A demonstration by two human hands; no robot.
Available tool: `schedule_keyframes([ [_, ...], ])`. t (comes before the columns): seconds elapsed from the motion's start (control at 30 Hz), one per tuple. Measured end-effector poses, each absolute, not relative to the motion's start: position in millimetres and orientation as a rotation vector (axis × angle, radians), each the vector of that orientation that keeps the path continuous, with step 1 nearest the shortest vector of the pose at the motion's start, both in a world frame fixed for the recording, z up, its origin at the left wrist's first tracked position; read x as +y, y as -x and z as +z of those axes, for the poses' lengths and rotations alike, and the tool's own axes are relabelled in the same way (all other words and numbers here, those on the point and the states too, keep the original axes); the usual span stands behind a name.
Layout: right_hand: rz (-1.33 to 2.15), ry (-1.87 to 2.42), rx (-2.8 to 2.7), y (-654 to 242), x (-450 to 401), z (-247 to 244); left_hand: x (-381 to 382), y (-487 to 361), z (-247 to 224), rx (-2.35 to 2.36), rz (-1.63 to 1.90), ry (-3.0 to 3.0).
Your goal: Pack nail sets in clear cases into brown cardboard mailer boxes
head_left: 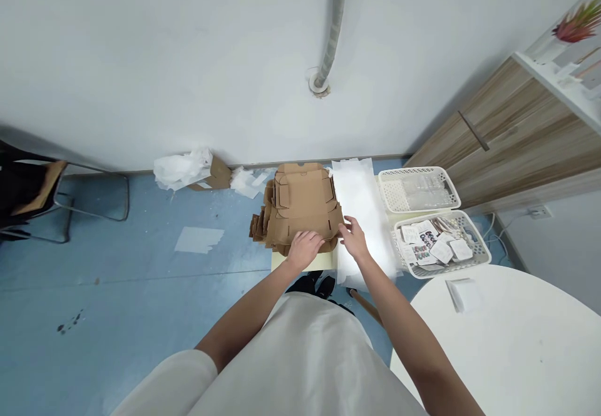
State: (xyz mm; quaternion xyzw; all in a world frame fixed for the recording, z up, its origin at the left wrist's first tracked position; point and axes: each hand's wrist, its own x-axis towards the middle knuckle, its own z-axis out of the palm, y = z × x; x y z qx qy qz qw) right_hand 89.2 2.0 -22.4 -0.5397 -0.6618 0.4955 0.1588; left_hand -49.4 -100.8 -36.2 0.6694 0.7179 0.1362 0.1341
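Note:
A stack of flat brown cardboard box blanks (305, 194), creased and slotted, lies in front of me on a pale table. My left hand (305, 248) is at the near edge of the top blank, its fingers bent over the cardboard and its thumb hidden. My right hand (353, 239) grips the near right corner of the same blank between thumb and fingers. The lower blanks stick out unevenly on the left. Beside the stack, to the right, lies a pile of white translucent sheets (361, 216), partly under my right forearm.
Two white baskets stand at the right: one holds clear bags (425, 191), the other small printed packets (429, 247). A round white table (516, 341) is near my right side. Crumpled white wrapping (183, 169) and a carton (216, 174) lie on the floor by the wall.

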Motion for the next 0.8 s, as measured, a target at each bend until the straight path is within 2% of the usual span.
schedule_keyframes([
  [0.1,0.951,1.395,-2.096,-95.8,-9.8,-19.6,-104.8,45.7,-36.1,2.102,0.331,-1.853],
  [0.17,0.769,1.261,-2.226,-99.8,-22.9,-19.2,-104.9,45.7,-34.9,2.106,0.310,-1.792],
  [0.33,0.823,0.914,-2.751,-100.5,-56.5,-30.4,-102.6,51.8,-28.8,2.073,0.348,-1.789],
  [0.47,0.747,1.033,-2.827,-93.1,-62.4,-40.8,-104.0,58.8,-23.5,2.011,0.339,-1.882],
  [0.6,0.982,1.182,-2.630,-86.1,-56.2,-37.6,-108.6,66.3,-18.1,1.920,0.305,-1.972],
  [0.8,1.500,1.321,-1.875,-79.0,-53.0,-21.1,-112.0,80.0,-3.0,1.824,0.328,-2.112],
])
